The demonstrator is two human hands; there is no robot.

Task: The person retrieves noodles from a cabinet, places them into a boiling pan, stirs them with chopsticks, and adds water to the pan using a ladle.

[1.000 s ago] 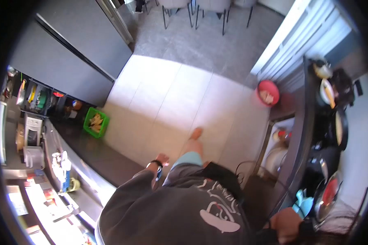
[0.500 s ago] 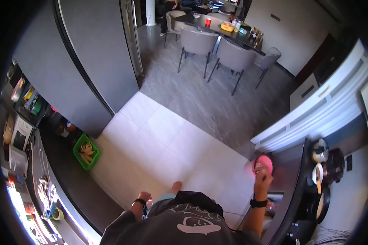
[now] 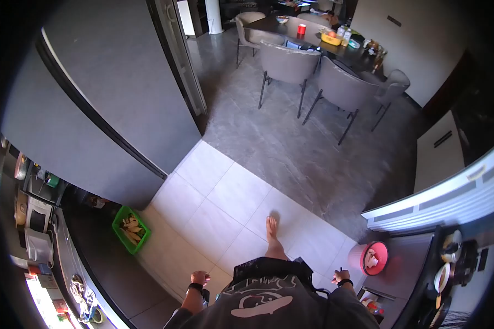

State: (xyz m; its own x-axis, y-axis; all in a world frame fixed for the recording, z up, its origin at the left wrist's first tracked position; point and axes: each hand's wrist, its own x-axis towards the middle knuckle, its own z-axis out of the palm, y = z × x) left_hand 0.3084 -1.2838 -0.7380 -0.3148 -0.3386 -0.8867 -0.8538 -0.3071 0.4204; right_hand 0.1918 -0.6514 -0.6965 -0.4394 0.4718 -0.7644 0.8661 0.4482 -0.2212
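Note:
My left hand (image 3: 200,278) hangs low in front of my body, its fingers curled in and nothing showing in them. A dark band is round its wrist. On the other side, my right hand (image 3: 340,276) is closed, with a small dark thing jutting up from it that I cannot make out. It is nearest to the pink bin (image 3: 357,257), which has pale scraps inside, and does not touch it. My bare foot (image 3: 271,226) is forward on the pale tiles (image 3: 211,214).
A green basket (image 3: 140,239) of pale, long pieces stands at the left, below the grey cabinet doors (image 3: 115,82). Grey chairs (image 3: 288,63) surround a dark dining table (image 3: 266,25) ahead. Pans and a pot line the dark counter (image 3: 422,274) at right, beside a white sliding door (image 3: 439,205).
The view has tilted up towards the dining area and moved forward. My right hand, raised over the pink bin half a second ago, is now lower and left of it. My foot has stepped forward.

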